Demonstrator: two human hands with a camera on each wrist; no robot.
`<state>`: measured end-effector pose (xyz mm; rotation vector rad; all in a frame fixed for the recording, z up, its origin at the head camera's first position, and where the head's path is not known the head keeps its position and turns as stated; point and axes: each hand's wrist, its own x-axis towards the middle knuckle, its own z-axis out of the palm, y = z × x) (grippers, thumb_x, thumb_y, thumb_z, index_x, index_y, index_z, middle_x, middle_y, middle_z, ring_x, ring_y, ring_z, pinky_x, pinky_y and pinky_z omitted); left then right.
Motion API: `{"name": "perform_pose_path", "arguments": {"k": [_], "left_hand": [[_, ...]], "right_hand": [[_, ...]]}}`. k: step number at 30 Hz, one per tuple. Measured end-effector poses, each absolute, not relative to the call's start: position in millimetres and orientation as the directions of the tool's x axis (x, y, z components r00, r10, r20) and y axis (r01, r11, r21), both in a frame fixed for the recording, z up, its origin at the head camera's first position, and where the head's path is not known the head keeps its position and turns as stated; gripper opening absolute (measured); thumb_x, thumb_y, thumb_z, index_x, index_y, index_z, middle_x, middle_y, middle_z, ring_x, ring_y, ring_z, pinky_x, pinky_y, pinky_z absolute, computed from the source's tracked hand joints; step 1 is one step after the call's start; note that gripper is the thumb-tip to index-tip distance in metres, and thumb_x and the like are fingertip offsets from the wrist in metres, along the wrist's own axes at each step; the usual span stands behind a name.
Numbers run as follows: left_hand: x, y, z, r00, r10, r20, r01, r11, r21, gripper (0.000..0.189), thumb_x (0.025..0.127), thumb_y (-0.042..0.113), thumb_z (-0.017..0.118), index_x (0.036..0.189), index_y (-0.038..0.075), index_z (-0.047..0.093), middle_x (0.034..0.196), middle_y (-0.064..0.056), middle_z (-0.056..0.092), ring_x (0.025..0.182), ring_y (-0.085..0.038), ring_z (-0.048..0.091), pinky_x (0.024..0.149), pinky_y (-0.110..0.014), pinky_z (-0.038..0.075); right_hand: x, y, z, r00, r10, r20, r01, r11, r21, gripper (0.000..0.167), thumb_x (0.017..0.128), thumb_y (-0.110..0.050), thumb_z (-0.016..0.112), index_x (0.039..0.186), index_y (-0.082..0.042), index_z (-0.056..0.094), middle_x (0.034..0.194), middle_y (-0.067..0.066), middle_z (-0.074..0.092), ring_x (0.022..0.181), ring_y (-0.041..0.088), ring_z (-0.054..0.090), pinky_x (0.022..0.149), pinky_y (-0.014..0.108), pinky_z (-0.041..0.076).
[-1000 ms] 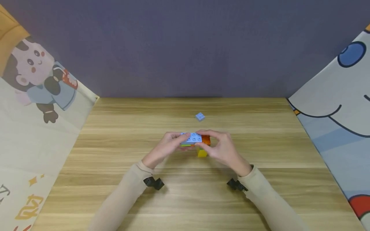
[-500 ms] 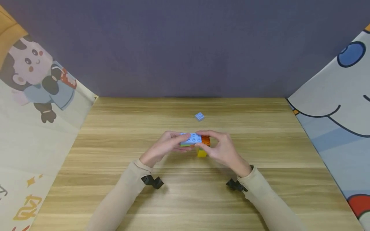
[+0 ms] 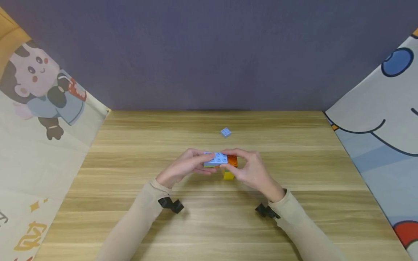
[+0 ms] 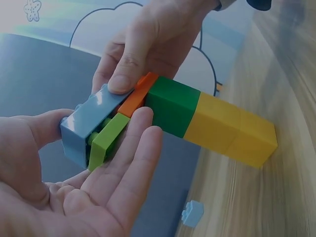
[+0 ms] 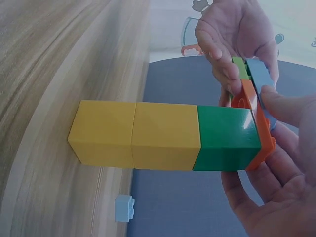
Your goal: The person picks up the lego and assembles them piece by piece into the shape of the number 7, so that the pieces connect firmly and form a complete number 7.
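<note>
A long blue brick (image 3: pixel 218 158) lies over a flat lime-green brick (image 4: pixel 107 140) and reaches onto a flat orange brick (image 5: pixel 257 123). Studs show in a narrow gap between blue and lime in the left wrist view. Below the orange brick, a green brick (image 5: pixel 227 138) tops a column of two yellow bricks (image 5: pixel 165 136) standing on the table. My left hand (image 3: pixel 187 163) pinches the blue brick's left end, thumb on top, fingers under the lime brick. My right hand (image 3: pixel 249 168) pinches the blue brick's right end between thumb and forefinger, its other fingers beside the orange brick.
A small blue brick (image 3: pixel 225 132) sits alone on the wooden table (image 3: pixel 147 130), beyond the column. A dark panel (image 3: pixel 209 54) rises at the table's back edge, with printed cloth walls (image 3: pixel 36 156) at both sides.
The bricks and both hands appear slightly lower in the head view. My left fingers have shifted a little beneath the bricks; both hands keep their hold.
</note>
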<state>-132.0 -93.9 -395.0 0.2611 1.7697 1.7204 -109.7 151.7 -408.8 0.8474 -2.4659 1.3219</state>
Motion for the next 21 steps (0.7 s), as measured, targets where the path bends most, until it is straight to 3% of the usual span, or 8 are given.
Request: {"name": "perform_pose_path", "arguments": {"k": [4,17,21], "left_hand": [[-132.6,-92.0,-395.6,-0.763,0.567,-0.309,-0.296,0.118,0.948,0.045,0.11,0.025,0.057,0.139,-0.01,0.063,0.13,-0.026,0.073,0.103,-0.021,0.08,0.108,-0.058,0.055],[-130.8,-90.6,-393.9,-0.768,0.553,-0.321,-0.317,0.107,0.942,0.044,0.11,0.022,0.057,0.138,-0.012,0.062,0.132,-0.029,0.071,0.106,-0.027,0.08,0.102,-0.05,0.06],[-130.5,-89.6,-393.5,-0.77,0.545,-0.332,-0.338,0.093,0.937,0.043,0.11,0.021,0.057,0.137,-0.013,0.062,0.13,-0.028,0.072,0.101,-0.023,0.08,0.101,-0.048,0.061]], "right_hand": [[-109.5,153.6,-410.0,-0.808,-0.386,0.445,-0.582,0.407,-0.704,0.036,0.085,-0.012,0.091,0.119,-0.005,0.08,0.114,0.008,0.082,0.103,0.021,0.08,0.093,0.043,0.065],[-110.6,156.1,-412.0,-0.82,-0.385,0.423,-0.563,0.413,-0.716,0.037,0.086,-0.014,0.091,0.12,-0.005,0.079,0.115,0.007,0.082,0.106,0.022,0.079,0.097,0.045,0.063],[-110.9,156.0,-412.4,-0.82,-0.386,0.422,-0.563,0.415,-0.715,0.037,0.086,-0.014,0.091,0.12,-0.006,0.079,0.115,0.007,0.082,0.107,0.022,0.079,0.097,0.045,0.063]]}}
